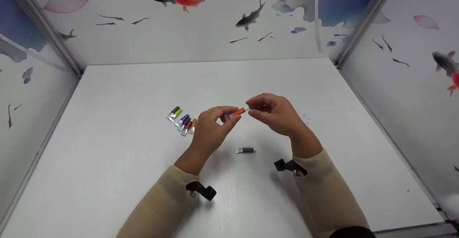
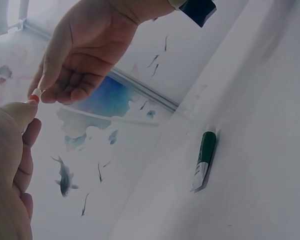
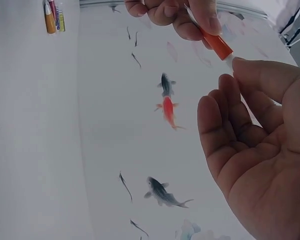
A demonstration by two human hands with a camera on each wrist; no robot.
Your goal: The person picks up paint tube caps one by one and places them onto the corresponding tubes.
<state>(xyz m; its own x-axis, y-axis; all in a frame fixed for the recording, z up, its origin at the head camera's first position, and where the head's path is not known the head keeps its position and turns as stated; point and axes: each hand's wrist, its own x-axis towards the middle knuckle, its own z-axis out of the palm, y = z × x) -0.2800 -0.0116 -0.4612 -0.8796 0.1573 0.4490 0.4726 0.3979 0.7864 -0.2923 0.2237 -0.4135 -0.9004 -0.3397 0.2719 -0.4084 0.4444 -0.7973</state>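
Note:
Between the thumb and fingers of my left hand [image 1: 211,127] is an orange paint tube [image 1: 239,112], held above the table with its white cap pointing right. My right hand [image 1: 278,114] pinches that white cap [image 2: 37,92] with thumb and forefinger, its other fingers loosely bent in the right wrist view. The tube's silver tail is partly covered by the left fingers. Below both hands, a dark green paint tube [image 2: 205,150] lies on the table, its cap end to the right in the head view.
Left of my left hand lie several more paint tubes: a black and a yellow one [image 1: 175,113], then purple [image 1: 183,120], red and ochre ones, partly behind that hand. White panels printed with fish surround the white table [image 1: 125,166]. Dark cameras sit on both wrists.

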